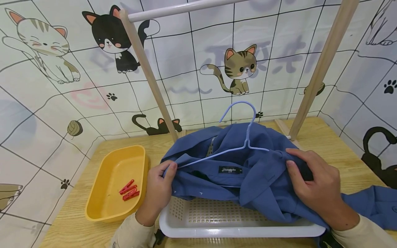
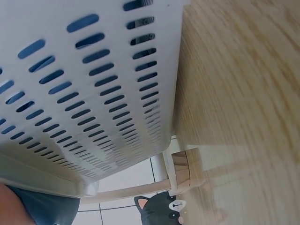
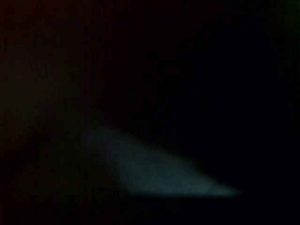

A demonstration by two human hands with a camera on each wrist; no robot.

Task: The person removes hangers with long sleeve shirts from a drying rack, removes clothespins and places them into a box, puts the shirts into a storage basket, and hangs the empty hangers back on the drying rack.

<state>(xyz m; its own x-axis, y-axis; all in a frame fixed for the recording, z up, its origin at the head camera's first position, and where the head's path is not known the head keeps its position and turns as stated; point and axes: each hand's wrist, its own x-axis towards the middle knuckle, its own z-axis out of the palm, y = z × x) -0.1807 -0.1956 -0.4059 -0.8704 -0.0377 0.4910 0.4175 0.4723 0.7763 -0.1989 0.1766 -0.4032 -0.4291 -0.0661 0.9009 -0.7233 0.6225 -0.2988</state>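
Pale wall covering [image 1: 173,51] with crooked dark grid lines, paw prints and cartoon cats encloses the workspace on the far, left and right sides. A black-and-white cat [image 1: 107,32] sits at far left, and a striped brown cat [image 1: 240,67] nearer the middle. Below spreads a table [image 1: 69,210] with a light, yellowish wood grain. At its far side stands a rack with two slanting wooden posts [image 1: 152,77] and a white rod [image 1: 183,8] across the top.

On the left of the table is a yellow basin [image 1: 107,182] with red clips [image 1: 130,195] lying in its right part. Right of it, at the near middle, is a white basket [image 1: 242,231] with slotted sides; blue cloth shows through the slots in the left wrist view.

A blue shirt [image 1: 270,186] lies bunched over the basket, its dark label [image 1: 230,169] facing up and one sleeve [image 1: 367,205] trailing right across the table. A light-blue hanger [image 1: 248,134] lies at the collar, hook toward the far side, its right end hidden by cloth. The left hand [image 1: 159,187] pinches the shirt beside the hanger's left end; the right hand [image 1: 319,182] grips a fold, thumb and fingers closed on the fabric. The right wrist view is almost wholly dark.
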